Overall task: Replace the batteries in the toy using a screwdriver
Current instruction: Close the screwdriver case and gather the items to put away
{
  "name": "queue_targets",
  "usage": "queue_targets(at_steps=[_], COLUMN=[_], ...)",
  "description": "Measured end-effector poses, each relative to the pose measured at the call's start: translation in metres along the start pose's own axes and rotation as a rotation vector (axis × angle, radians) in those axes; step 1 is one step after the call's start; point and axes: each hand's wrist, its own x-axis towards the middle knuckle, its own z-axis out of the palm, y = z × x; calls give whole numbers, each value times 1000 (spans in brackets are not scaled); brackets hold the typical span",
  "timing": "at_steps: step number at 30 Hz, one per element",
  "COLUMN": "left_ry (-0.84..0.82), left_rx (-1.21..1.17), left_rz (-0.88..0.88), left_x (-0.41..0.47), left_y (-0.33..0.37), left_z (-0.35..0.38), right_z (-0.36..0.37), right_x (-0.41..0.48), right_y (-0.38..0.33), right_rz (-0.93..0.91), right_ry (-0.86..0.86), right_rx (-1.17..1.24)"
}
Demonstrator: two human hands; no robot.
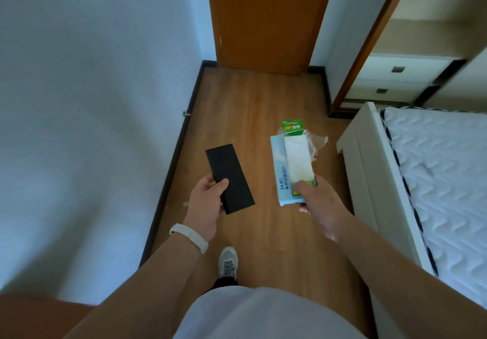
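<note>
1. Head view: the left hand (pixel 208 201) curls round the near end of a flat black case (pixel 229 178), thumb on top.
2. The right hand (pixel 320 201) pinches a pale blue box (pixel 278 178) and a green-topped battery pack (pixel 299 159) stacked together.
3. Both hands are held above the wooden floor (pixel 250 96), with the bed (pixel 434 170) to the right.

- The bare left arm reaches forward and down; the left hand (pixel 208 199) grips the near end of a flat black rectangular case (pixel 229 178), thumb on top.
- A white band (pixel 189 236) circles the left wrist.
- The bare right arm extends forward; the right hand (pixel 317 199) pinches a pale blue cardboard box (pixel 279 180) and a green-topped battery pack (pixel 297 159) together.
</note>
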Motion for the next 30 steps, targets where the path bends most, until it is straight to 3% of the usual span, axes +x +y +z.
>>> queue_targets(at_steps=[14, 20, 30], left_ry=[-212, -279, -259], left_rx=[142, 230, 354], left_rz=[-99, -127, -115], left_x=[187, 234, 318], left_y=[105, 113, 149], left_z=[51, 108, 245], right_z=[25, -16, -123], right_x=[126, 173, 289], right_y=[-85, -91, -119], right_rz=[73, 109, 123], right_ry=[281, 427, 419], right_rx=[87, 189, 252])
